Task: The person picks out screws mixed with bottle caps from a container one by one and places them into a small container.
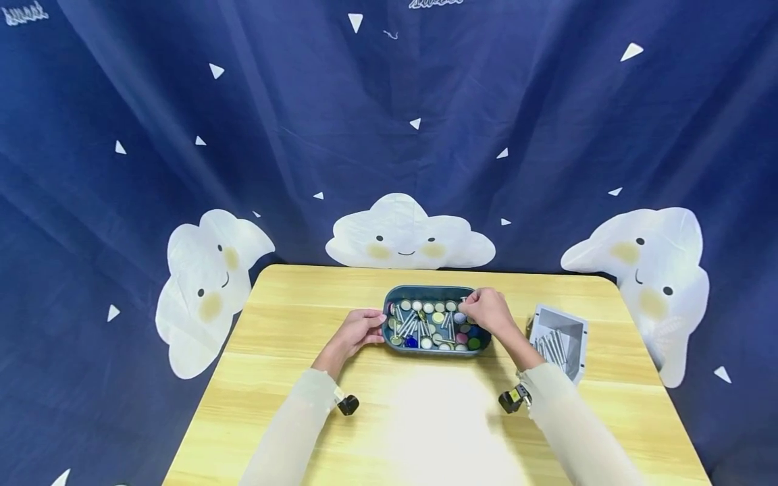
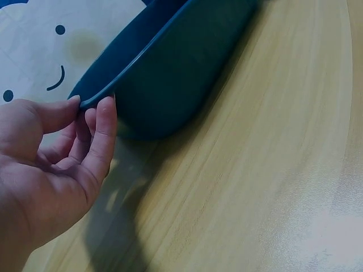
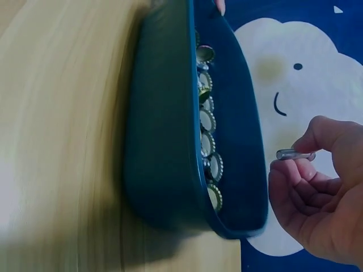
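A dark teal oblong bin (image 1: 437,349) stands on the table, holding bottle caps (image 1: 427,343) of several colours mixed with silver bolts (image 1: 408,325). My left hand (image 1: 360,330) pinches the bin's left rim between thumb and fingers, seen closely in the left wrist view (image 2: 62,153). Over the bin's right end, my right hand (image 1: 488,312) pinches one silver metal bolt (image 3: 295,154) between thumb and fingertips, just above the rim. In the right wrist view, the near wall hides most of the bin's contents.
To the right of the bin, a grey box (image 1: 576,324) holds several silver bolts (image 1: 552,349), partly behind my right forearm. Behind the wooden table (image 1: 304,290) hangs a dark blue curtain (image 1: 365,155) with cloud prints.
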Tool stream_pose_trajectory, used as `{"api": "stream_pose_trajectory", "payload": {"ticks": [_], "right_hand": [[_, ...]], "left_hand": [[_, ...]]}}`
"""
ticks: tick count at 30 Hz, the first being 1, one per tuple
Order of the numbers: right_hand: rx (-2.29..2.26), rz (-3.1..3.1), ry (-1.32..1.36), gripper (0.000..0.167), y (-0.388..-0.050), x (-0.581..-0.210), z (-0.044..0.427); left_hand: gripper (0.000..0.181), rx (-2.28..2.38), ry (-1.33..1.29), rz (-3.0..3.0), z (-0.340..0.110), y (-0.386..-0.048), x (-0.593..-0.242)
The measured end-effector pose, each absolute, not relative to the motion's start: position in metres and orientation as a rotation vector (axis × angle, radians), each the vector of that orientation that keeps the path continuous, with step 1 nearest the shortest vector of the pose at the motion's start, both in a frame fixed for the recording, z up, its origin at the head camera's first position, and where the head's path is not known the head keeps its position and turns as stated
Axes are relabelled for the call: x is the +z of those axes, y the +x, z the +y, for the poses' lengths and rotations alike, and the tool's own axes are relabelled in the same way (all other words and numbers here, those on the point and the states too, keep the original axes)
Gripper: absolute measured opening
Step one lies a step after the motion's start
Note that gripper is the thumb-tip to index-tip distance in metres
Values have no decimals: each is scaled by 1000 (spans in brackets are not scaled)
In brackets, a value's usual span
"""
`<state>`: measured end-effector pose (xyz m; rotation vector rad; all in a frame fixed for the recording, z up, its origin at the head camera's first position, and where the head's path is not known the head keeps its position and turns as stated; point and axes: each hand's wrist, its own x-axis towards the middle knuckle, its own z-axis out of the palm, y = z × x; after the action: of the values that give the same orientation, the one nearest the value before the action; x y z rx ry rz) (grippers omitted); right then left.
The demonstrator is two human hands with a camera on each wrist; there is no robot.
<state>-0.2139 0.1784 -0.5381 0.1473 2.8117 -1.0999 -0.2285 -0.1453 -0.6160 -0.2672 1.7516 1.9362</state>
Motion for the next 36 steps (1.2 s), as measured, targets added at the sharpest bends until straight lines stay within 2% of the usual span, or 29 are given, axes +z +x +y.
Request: {"api": "stream_pose_trajectory", "payload": {"ticks": [4,20,36], "right_hand": [[-1225,2760,202,13,-206,-535,194],[-1353,2687,252,19,-171,-526,258],[-884,2958,382,22,-155,-536,299]], "left_hand": [[39,1930,-254,1759,-144,-228,-614],[36,1911,-255,1773,-144,-224,-610],[38,1911,-245,1804,-145,-227,-612]]}}
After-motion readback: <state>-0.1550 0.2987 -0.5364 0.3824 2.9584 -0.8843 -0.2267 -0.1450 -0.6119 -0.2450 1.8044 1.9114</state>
